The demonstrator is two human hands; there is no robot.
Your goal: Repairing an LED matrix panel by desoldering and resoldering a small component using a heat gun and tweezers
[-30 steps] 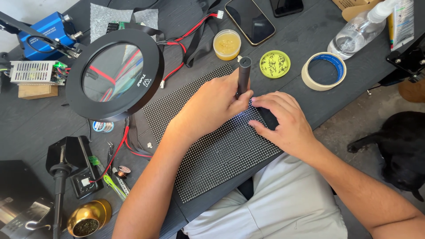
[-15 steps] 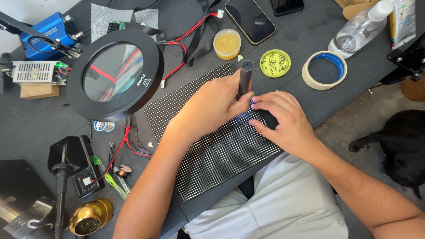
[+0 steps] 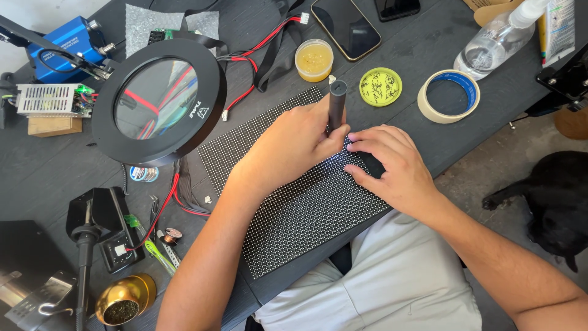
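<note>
Clearly the left hand (image 3: pixel 294 144) is clenched round a dark pen tool (image 3: pixel 337 107), held nearly upright with its lower end down on the LED panel (image 3: pixel 300 208), a black dotted board lying slantwise across the dark table (image 3: pixel 37 178) in front of the person. The right hand (image 3: pixel 392 168) grasps nothing; it lies flat, fingers (image 3: pixel 361 136) spread on the panel just beside the tool, pinning the board.

To do this step well, I judge the tool should stay steady and close to vertical, the right hand keeping the panel from sliding, and pressure light so neighbouring dots are not disturbed. A faint glow shows where the tool meets the panel.

The tool's tip is hidden behind the left thumb and fingers, so what exactly it touches cannot be told. The magnifier (image 3: pixel 159 101) stands off to the left, not over the work. The phone (image 3: pixel 346 27), bottle (image 3: pixel 496 43) and a dark animal (image 3: pixel 551 202) at the right are each cut by the frame edge. The panel's near corner is partly covered by the left forearm.
</note>
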